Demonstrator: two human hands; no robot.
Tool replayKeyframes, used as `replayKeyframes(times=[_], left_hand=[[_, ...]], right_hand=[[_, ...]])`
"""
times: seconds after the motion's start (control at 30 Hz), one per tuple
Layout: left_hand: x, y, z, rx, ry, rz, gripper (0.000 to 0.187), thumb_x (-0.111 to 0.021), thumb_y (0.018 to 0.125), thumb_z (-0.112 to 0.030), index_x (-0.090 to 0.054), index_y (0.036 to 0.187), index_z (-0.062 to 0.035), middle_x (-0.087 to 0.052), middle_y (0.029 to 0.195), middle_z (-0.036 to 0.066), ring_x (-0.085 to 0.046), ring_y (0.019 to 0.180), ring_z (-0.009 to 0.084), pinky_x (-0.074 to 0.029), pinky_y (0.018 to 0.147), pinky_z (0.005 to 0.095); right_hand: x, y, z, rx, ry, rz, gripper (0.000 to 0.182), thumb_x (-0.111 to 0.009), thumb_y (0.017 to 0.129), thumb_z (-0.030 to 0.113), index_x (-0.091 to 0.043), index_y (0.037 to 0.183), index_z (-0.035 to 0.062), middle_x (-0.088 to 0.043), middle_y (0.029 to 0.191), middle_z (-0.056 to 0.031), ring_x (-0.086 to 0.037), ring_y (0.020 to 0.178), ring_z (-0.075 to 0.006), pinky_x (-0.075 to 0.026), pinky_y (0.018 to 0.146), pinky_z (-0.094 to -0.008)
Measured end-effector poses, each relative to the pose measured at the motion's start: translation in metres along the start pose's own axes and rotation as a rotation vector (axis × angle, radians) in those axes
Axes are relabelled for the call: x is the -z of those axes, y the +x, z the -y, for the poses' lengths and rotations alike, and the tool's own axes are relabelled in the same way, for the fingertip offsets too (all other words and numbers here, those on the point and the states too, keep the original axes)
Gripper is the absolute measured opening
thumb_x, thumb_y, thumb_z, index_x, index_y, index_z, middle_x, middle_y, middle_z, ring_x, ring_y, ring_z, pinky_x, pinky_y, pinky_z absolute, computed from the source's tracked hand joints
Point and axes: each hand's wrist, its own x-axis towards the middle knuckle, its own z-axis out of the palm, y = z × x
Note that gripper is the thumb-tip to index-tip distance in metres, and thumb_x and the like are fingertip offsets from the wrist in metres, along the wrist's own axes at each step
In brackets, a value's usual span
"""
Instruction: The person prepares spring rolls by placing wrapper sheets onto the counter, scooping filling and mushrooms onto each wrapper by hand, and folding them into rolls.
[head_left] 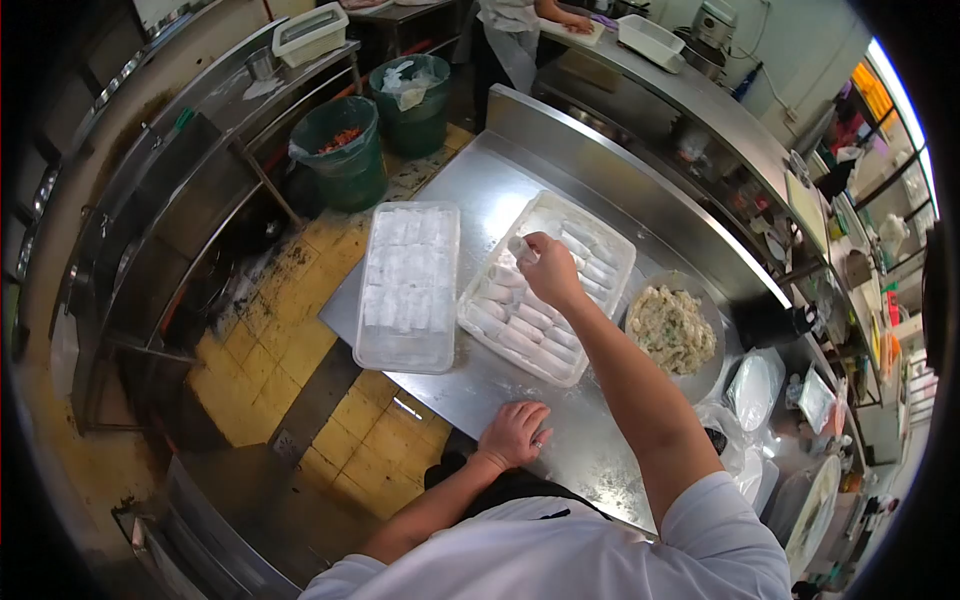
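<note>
My right hand (550,268) is above a white tray (572,377) of pale, floury rolls (530,330), its fingers closed round one whitish roll (518,248). My left hand (514,435) rests at the near edge of the steel table, fingers loosely bent, with a ring on one of them; nothing shows in it. Left of the tray lies a clear lidded box (408,290) with rows of white pieces inside. To the right of the tray is a round bowl (708,378) of chunky pale filling with green bits (670,330).
Plastic-wrapped packs (755,390) lie at the table's right. A raised steel edge (620,160) runs along the far side. Two green bins (345,175) stand on the yellow floor beyond. Another person (512,45) works at the back counter (640,68).
</note>
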Motion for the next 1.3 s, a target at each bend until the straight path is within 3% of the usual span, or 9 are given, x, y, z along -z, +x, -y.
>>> replayKeyframes(times=[0.27, 0.47, 0.57, 0.67, 0.73, 0.83, 1.03, 1.3], left_hand=[[0.004, 0.000, -0.001, 0.019, -0.037, 0.013, 0.045, -0.080, 0.090, -0.025, -0.070, 0.129, -0.0049, -0.070, 0.130, 0.011, -0.066, 0.121, 0.0328, -0.052, 0.107, 0.0472], [0.004, 0.001, 0.001, -0.008, -0.056, 0.028, 0.045, -0.080, 0.091, -0.026, -0.069, 0.128, -0.0052, -0.070, 0.131, 0.011, -0.065, 0.121, 0.0332, -0.050, 0.108, 0.0481], [0.004, 0.001, 0.003, -0.046, -0.081, 0.038, 0.044, -0.080, 0.091, -0.027, -0.068, 0.129, -0.0057, -0.070, 0.131, 0.011, -0.065, 0.122, 0.0338, -0.050, 0.108, 0.0490], [0.004, 0.003, 0.004, -0.054, -0.100, 0.089, 0.045, -0.079, 0.092, -0.028, -0.068, 0.130, -0.0062, -0.070, 0.132, 0.012, -0.065, 0.124, 0.0346, -0.049, 0.108, 0.0498], [0.004, 0.001, 0.004, -0.060, -0.104, 0.123, 0.045, -0.078, 0.093, -0.029, -0.068, 0.131, -0.0068, -0.070, 0.132, 0.012, -0.064, 0.125, 0.0346, -0.048, 0.108, 0.0502], [0.005, 0.001, 0.004, -0.090, -0.103, 0.160, 0.045, -0.077, 0.095, -0.030, -0.067, 0.132, -0.0077, -0.070, 0.132, 0.012, -0.064, 0.126, 0.0341, -0.047, 0.110, 0.0507], [-0.001, 0.002, 0.003, -0.117, -0.082, 0.202, 0.043, -0.077, 0.095, -0.027, -0.068, 0.132, -0.0070, -0.071, 0.130, 0.013, -0.065, 0.123, 0.0361, -0.047, 0.109, 0.0517], [-0.034, 0.007, -0.066, -0.119, -0.265, 0.324, 0.038, -0.077, 0.094, -0.018, -0.070, 0.129, -0.0034, -0.074, 0.119, 0.016, -0.067, 0.115, 0.0389, -0.052, 0.103, 0.0499]], right_hand=[[-0.015, 0.008, -0.007, 0.114, -0.331, 0.251, 0.038, -0.075, 0.091, 0.013, -0.076, 0.128, 0.0045, -0.078, 0.121, -0.0229, -0.073, 0.114, -0.0427, -0.057, 0.102, -0.0508], [0.008, -0.049, 0.001, 0.229, -0.152, -0.072, 0.040, -0.075, 0.093, 0.014, -0.074, 0.131, 0.0044, -0.073, 0.127, -0.0244, -0.065, 0.124, -0.0451, -0.053, 0.106, -0.0525], [0.028, -0.133, 0.005, 0.154, -0.096, -0.188, 0.035, -0.077, 0.091, 0.013, -0.076, 0.125, 0.0042, -0.074, 0.117, -0.0227, -0.067, 0.115, -0.0449, -0.054, 0.104, -0.0509], [0.039, -0.232, -0.014, -0.092, -0.039, -0.142, 0.030, -0.078, 0.092, 0.011, -0.077, 0.121, 0.0046, -0.075, 0.123, -0.0216, -0.071, 0.114, -0.0393, -0.059, 0.095, -0.0465], [0.044, -0.293, -0.022, -0.055, -0.089, -0.175, 0.029, -0.078, 0.090, 0.004, -0.077, 0.119, 0.0032, -0.074, 0.123, -0.0203, -0.073, 0.109, -0.0375, -0.061, 0.088, -0.0434], [0.055, -0.357, -0.006, -0.240, 0.028, -0.314, 0.030, -0.077, 0.088, 0.004, -0.079, 0.117, 0.0045, -0.075, 0.124, -0.0192, -0.072, 0.113, -0.0399, -0.061, 0.094, -0.0464], [0.061, -0.428, -0.033, -0.501, 0.088, -0.440, 0.029, -0.077, 0.087, 0.004, -0.077, 0.117, 0.0036, -0.075, 0.123, -0.0189, -0.071, 0.115, -0.0396, -0.061, 0.094, -0.0473], [0.111, -0.497, -0.069, -0.497, -0.072, -0.553, 0.028, -0.075, 0.087, 0.006, -0.077, 0.115, 0.0035, -0.074, 0.119, -0.0196, -0.069, 0.116, -0.0415, -0.056, 0.102, -0.0498]])
